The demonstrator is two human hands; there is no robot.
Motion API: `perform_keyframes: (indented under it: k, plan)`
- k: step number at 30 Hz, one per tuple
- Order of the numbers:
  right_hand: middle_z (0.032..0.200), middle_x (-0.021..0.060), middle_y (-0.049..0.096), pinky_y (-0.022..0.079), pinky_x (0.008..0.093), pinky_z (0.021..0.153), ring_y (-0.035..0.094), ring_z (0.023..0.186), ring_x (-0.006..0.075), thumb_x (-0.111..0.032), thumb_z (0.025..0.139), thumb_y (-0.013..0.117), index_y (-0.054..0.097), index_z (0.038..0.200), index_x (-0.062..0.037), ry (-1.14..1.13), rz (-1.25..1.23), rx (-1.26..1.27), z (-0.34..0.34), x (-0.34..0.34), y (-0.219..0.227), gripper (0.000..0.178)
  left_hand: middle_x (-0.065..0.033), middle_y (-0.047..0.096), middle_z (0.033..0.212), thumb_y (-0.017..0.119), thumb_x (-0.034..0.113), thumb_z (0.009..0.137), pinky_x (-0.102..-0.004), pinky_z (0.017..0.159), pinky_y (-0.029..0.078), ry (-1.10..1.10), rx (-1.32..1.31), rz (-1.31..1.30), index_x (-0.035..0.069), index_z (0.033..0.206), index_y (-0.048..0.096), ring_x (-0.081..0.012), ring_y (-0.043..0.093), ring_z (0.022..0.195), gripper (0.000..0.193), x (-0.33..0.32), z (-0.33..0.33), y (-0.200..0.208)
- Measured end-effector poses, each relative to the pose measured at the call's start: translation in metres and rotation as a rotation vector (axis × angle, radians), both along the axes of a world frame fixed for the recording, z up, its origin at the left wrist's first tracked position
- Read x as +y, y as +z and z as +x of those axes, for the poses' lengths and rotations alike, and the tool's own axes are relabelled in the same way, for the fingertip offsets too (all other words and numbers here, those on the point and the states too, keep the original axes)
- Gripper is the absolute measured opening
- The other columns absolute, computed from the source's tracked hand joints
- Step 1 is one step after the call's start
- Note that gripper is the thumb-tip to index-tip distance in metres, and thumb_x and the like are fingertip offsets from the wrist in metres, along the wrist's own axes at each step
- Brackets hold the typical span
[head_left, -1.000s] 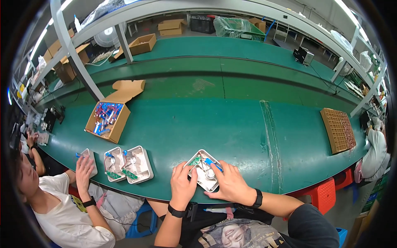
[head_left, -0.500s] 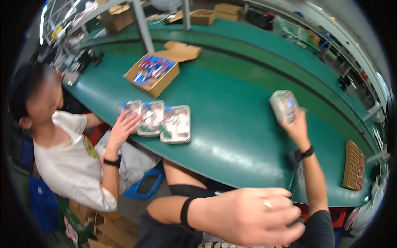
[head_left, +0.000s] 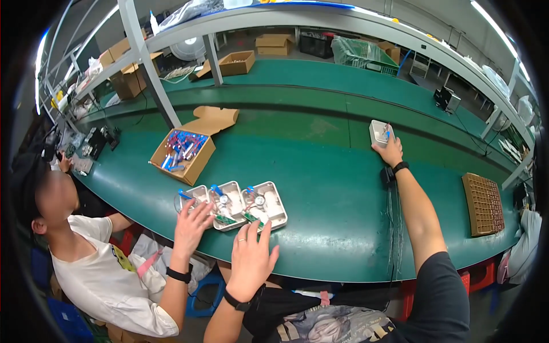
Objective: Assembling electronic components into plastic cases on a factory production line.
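Observation:
My right hand [head_left: 390, 152] reaches far across the green table, gripping a white plastic tray [head_left: 376, 129] with a blue cylinder and wires inside. The tray's near side is hidden by my fingers. My left hand [head_left: 251, 260], with a ring on one finger, is open, fingers spread over the near edge of another white tray [head_left: 275, 207]. Whether it touches that tray I cannot tell. This tray holds a round white part, a green circuit board and a blue cylinder. Beside it stand two similar trays, the middle tray [head_left: 227, 193] and the left tray [head_left: 198, 194].
A co-worker's hand [head_left: 192, 228] is at the left trays. Behind them stands an open cardboard box [head_left: 201, 163] of blue cylinders with wires. A brown divided grid box [head_left: 476, 208] lies at right. A black adapter [head_left: 388, 176] with a cable sits under my right wrist. Metal posts [head_left: 143, 63] rise behind.
My left hand has swung from the near middle leftward to the row of trays, its fingers spreading. The right hand still grips its tray, now farther off. The view has tilted up.

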State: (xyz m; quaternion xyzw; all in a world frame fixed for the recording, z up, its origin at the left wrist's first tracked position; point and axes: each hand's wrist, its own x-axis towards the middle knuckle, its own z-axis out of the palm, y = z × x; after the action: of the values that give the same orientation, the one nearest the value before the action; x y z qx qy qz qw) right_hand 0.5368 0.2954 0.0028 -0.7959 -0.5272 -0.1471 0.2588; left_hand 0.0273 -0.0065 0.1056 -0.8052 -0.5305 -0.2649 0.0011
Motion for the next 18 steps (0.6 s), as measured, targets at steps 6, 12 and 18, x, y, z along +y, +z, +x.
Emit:
perform_keyframes:
  k: [6, 12, 18]
  plan:
    - [0.135, 0.0211, 0.062, 0.049, 0.0449, 0.109, 0.059, 0.128, 0.037, -0.037, 0.092, 0.081, 0.063, 0.136, -0.0056, 0.648, 0.083, 0.22, -0.051, -0.07, 0.041, 0.057, -0.0209, 0.056, 0.139, 0.077, 0.021, 0.088, -0.0494, 0.097, 0.055, 0.054, 0.119, -0.058, 0.004, 0.131, 0.064, -0.0387, 0.061, 0.115, 0.048, 0.028, 0.031, -0.038]
    - [0.13, 0.0163, 0.066, 0.054, 0.0398, 0.101, 0.065, 0.119, 0.0301, -0.031, 0.096, 0.076, 0.068, 0.134, -0.0063, 1.101, -0.29, 0.538, -0.158, -0.159, 0.066, 0.045, -0.0216, 0.054, 0.14, 0.077, 0.015, 0.088, -0.0495, 0.093, 0.057, -0.037, -0.016, -0.128, 0.003, 0.124, 0.066, -0.0429, 0.061, 0.117, 0.039, 0.033, 0.053, -0.052]
    - [0.128, 0.0139, 0.068, 0.054, 0.0379, 0.097, 0.066, 0.115, 0.029, -0.029, 0.099, 0.073, 0.069, 0.133, -0.0058, 1.163, -0.209, 0.67, -0.165, -0.178, 0.06, 0.041, -0.0204, 0.057, 0.141, 0.077, 0.01, 0.088, -0.0472, 0.091, 0.058, -0.413, -0.083, -0.035, 0.003, 0.118, 0.069, -0.0411, 0.064, 0.117, 0.032, 0.053, 0.043, -0.052]
